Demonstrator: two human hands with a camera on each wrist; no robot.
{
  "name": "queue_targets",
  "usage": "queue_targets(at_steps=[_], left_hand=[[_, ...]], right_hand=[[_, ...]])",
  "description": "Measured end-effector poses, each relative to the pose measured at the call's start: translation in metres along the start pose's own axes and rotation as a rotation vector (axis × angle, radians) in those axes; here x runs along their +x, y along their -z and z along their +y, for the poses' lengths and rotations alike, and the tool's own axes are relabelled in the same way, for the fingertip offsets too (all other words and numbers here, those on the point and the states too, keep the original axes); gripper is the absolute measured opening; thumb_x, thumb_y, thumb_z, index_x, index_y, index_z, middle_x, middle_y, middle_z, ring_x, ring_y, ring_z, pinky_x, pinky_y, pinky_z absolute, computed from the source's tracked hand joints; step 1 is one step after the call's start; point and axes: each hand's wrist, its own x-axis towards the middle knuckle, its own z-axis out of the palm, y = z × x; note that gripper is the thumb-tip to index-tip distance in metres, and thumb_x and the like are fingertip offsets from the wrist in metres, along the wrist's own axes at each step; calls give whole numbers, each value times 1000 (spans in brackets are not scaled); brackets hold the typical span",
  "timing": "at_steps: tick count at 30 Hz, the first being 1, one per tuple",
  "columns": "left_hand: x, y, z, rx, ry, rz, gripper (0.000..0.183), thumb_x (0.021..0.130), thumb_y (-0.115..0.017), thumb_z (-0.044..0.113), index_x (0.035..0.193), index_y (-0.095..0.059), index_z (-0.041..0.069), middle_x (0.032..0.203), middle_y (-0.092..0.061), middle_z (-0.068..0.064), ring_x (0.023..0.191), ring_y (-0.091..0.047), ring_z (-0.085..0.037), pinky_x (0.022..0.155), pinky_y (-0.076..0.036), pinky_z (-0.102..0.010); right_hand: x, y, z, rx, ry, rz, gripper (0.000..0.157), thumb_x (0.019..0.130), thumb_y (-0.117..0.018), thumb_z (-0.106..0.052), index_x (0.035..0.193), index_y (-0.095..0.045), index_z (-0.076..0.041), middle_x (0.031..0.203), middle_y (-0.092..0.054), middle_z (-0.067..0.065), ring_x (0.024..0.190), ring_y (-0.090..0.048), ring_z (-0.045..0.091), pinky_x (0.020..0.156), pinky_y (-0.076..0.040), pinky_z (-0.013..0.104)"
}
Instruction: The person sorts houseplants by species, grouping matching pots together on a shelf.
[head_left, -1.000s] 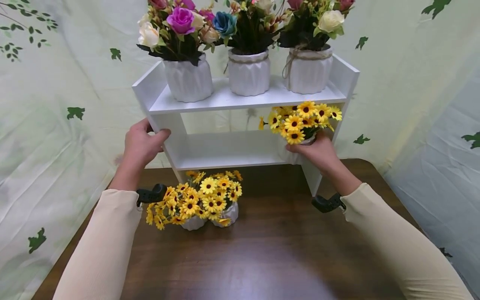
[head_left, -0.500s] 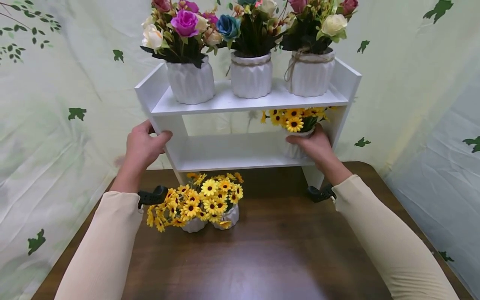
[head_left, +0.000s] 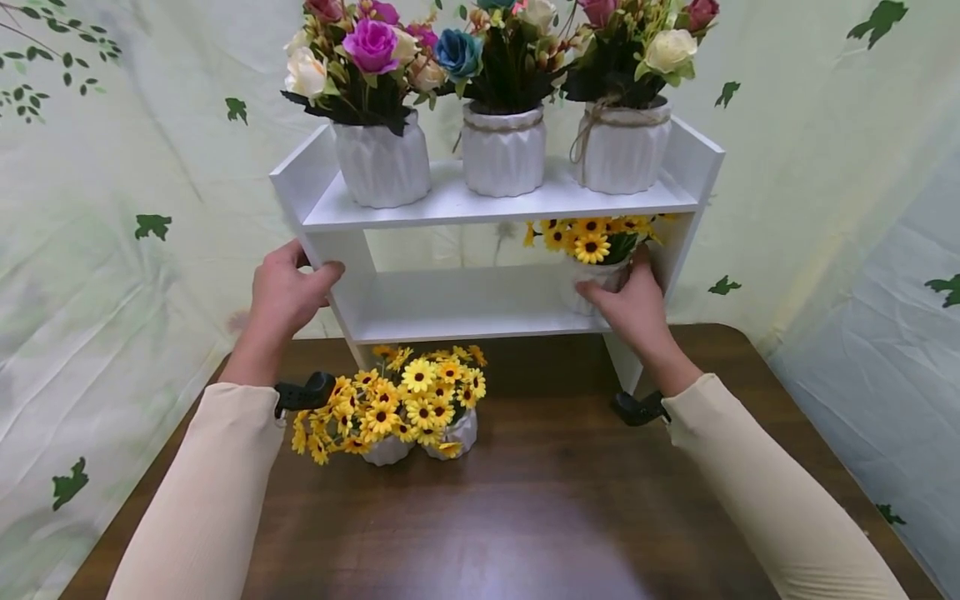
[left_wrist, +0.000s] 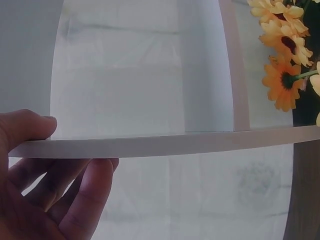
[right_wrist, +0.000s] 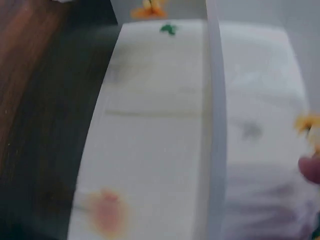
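A white two-tier shelf stands on the table. My left hand grips its left side panel; in the left wrist view the thumb lies on one face of the panel and the fingers on the other. At the right end of the lower tier is a white flowerpot of yellow daisies, upright, its blooms partly behind the upper board. My right hand holds this pot, thumb in front, with the other fingers mostly hidden at its right side. Only a thumb tip shows in the blurred right wrist view.
Three white pots of mixed roses, left, middle and right, line the upper tier. Two more pots of yellow daisies sit on the brown table before the shelf's left side. A leaf-patterned cloth hangs behind.
My right hand has moved the daisy flowerpot back and down onto the lower tier, under the upper board. Its wrist has since tilted slightly. The left hand keeps its grip on the panel.
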Motion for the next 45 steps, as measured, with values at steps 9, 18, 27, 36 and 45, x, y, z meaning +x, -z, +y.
queue_targets(at_steps=[9,18,27,36,45], left_hand=[[1,0,0,-1,-33,-36,56,94,-54,30,143,-46,4,137,-55,-23,120,-58,-40,82,-62,-46],[4,-3,1,-4,-41,-52,57,93,-55,30,143,-47,4,137,-56,-24,121,-58,-39,70,-62,-30],[3,-1,1,6,-40,-39,56,93,-55,28,143,-47,4,135,-56,-23,120,-58,-39,72,-63,-33],[4,2,1,15,-37,-42,56,93,-54,29,143,-46,4,136,-55,-23,120,-58,-39,69,-62,-28],[2,2,0,21,-32,-36,59,94,-54,30,146,-43,5,139,-54,-24,123,-56,-41,78,-62,-43]], right_hand=[[-75,-27,20,44,528,274,38,81,-72,4,118,-61,5,118,-64,18,112,-58,28,97,-50,32],[-97,-55,40,42,239,-112,27,85,-72,-2,110,-64,-4,105,-70,12,93,-66,24,82,-56,30],[-100,-87,37,-89,-65,-566,50,85,-75,-16,128,-55,-4,122,-65,19,106,-65,27,92,-56,44],[-99,-119,33,-103,-61,-628,72,79,-81,-19,140,-46,-2,130,-61,18,108,-63,28,93,-54,46],[-94,-134,37,-25,-52,-672,89,78,-81,-25,150,-34,-3,145,-50,20,124,-57,36,102,-50,50]])
